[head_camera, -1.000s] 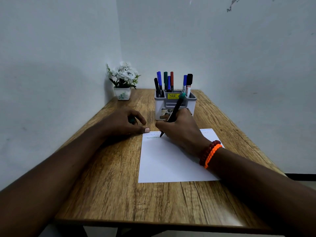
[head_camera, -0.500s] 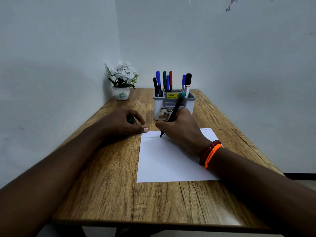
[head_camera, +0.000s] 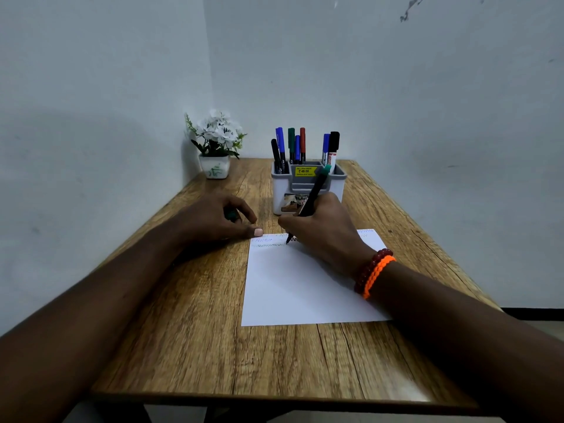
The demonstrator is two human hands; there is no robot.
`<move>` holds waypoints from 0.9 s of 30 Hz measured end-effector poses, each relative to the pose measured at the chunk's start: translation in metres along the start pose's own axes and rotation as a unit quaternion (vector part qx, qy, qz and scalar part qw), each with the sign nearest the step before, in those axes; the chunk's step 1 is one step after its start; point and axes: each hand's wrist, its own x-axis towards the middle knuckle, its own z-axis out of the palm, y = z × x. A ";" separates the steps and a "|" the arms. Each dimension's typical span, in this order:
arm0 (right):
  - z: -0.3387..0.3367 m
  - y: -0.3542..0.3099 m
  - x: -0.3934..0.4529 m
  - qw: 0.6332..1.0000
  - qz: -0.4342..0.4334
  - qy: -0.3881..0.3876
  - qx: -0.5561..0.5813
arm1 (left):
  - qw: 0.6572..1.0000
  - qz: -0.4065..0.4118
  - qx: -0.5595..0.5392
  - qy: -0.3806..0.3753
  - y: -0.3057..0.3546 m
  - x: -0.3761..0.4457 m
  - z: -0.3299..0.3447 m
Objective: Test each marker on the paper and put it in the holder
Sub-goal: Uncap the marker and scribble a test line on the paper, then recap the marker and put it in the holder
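My right hand grips a black marker with a green end, its tip touching the top of the white paper at the end of a zigzag line. My left hand rests on the table at the paper's top left corner, its thumb on the paper's edge, its fingers curled round a green marker cap. Behind the hands stands the grey holder with several markers upright in it: blue, green, red and black.
A small white pot of white flowers sits in the table's far left corner against the wall. The wooden table is narrow, with walls close on the left and behind. Its front edge lies near me.
The marker tip has crept slightly rightward along the zigzag line. The left hand has stayed where it was.
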 end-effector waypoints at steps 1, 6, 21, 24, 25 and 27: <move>0.000 0.001 0.001 1.000 0.000 0.000 0.001 | 1.000 0.000 0.002 -0.001 0.000 0.000 0.000; 0.000 0.002 0.001 1.000 0.003 0.005 -0.010 | 1.000 0.003 -0.005 0.003 0.001 -0.001 0.000; -0.021 0.001 0.011 0.991 0.051 0.030 0.121 | 0.999 0.031 -0.003 -0.030 0.004 -0.002 -0.005; -0.025 -0.001 0.012 0.989 0.060 0.015 0.135 | 0.999 0.033 -0.001 -0.040 0.006 -0.003 -0.007; -0.026 -0.001 0.012 0.988 0.068 0.009 0.137 | 0.999 0.033 0.004 -0.040 0.006 -0.003 -0.008; -0.028 0.000 0.012 0.987 0.084 -0.002 0.134 | 0.999 0.027 0.004 -0.036 0.007 -0.004 -0.008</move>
